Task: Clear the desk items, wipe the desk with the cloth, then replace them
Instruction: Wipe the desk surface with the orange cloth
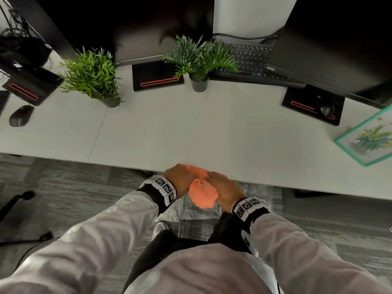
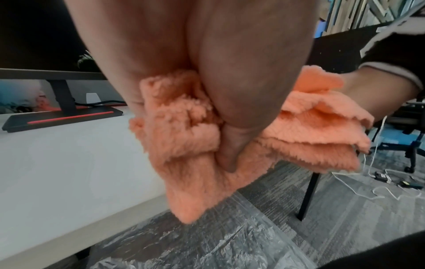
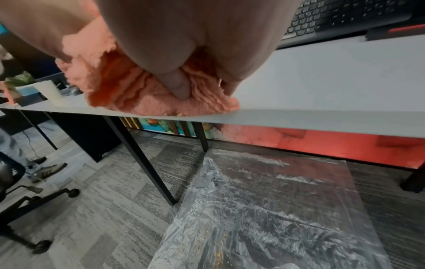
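Observation:
A bunched orange cloth (image 1: 201,193) sits between both hands at the front edge of the white desk (image 1: 191,128). My left hand (image 1: 180,179) grips its left side, fingers curled into the fleece (image 2: 184,138). My right hand (image 1: 222,187) grips the other side, fingers dug into the folds of the cloth (image 3: 128,85), which partly overhangs the desk edge (image 3: 299,116). Two potted plants (image 1: 93,77) (image 1: 199,60), a keyboard (image 1: 250,60), a mouse (image 1: 327,109) on the right monitor base and a framed flower picture (image 1: 369,139) stand along the back and right of the desk.
Monitors on black bases with red stripes (image 1: 158,78) (image 1: 311,105) line the back. Another mouse (image 1: 21,115) lies at far left. Clear plastic sheeting (image 3: 276,209) covers the carpet under the desk, beside a black desk leg (image 3: 142,160). Chair casters (image 3: 41,196) sit to the left.

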